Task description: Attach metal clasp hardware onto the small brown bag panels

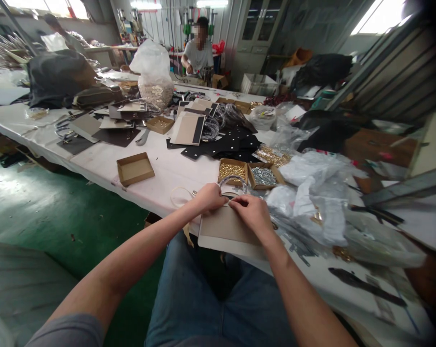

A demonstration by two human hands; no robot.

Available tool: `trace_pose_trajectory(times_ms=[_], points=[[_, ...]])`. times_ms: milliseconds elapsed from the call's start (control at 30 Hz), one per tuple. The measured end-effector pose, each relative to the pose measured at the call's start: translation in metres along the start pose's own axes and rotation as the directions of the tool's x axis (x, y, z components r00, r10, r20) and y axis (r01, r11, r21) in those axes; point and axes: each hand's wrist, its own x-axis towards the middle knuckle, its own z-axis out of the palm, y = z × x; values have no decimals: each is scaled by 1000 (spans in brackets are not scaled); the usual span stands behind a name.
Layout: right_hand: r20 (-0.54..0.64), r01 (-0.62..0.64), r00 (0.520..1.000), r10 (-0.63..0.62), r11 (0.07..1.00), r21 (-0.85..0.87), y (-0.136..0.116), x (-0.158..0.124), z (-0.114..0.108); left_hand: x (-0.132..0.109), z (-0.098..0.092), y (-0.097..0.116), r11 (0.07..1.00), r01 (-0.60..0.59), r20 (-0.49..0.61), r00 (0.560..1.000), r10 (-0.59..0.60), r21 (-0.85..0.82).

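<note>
A beige bag panel [229, 228] lies at the table's front edge, partly over my lap. At its upper edge a curved handle [235, 177] in clear wrapping sticks up beyond my fingers. My left hand [212, 198] is closed on the panel's upper left part, thumb pointing right. Close beside it, my right hand [253, 211] is closed in a pinch at the same edge. Whatever sits between its fingertips is too small or hidden to make out. Just past the hands stand a cardboard tray of gold-coloured fittings [232, 170] and another of silver-coloured fittings [263, 175].
An open cardboard tray [136, 169] sits to the left. Stacked panels [187, 127] and black pieces [232, 144] lie farther back. Crumpled plastic bags [311, 193] crowd the right side. Across the table a person [199, 54] sits; another person [64, 36] is at the far left.
</note>
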Motion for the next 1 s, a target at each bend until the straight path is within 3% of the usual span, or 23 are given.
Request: trace_pose_trajectory(times_ms=[100, 267, 367, 533, 767, 1000], points=[[32, -42, 999, 43, 999, -22, -3, 1, 3, 3, -4, -4, 997, 2, 25, 1000, 0, -71], [107, -131, 985, 135, 990, -45, -3, 10, 0, 6, -13, -8, 918, 206, 244, 962, -126, -340], [169, -192, 965, 198, 980, -48, 1, 16, -1, 6, -16, -8, 890, 239, 307, 944, -119, -389], [227, -242, 942, 249, 969, -56, 8, 21, 4, 4, -28, 1, 940, 98, 282, 959, -3, -325], [245, -288, 932, 267, 956, 53, 11, 19, 9, 3, -38, 6, 981, -1, 270, 961, 54, -192], [200, -299, 933, 298, 954, -29, 2, 21, 13, 0, -26, -13, 975, 55, 217, 976, -8, -215]])
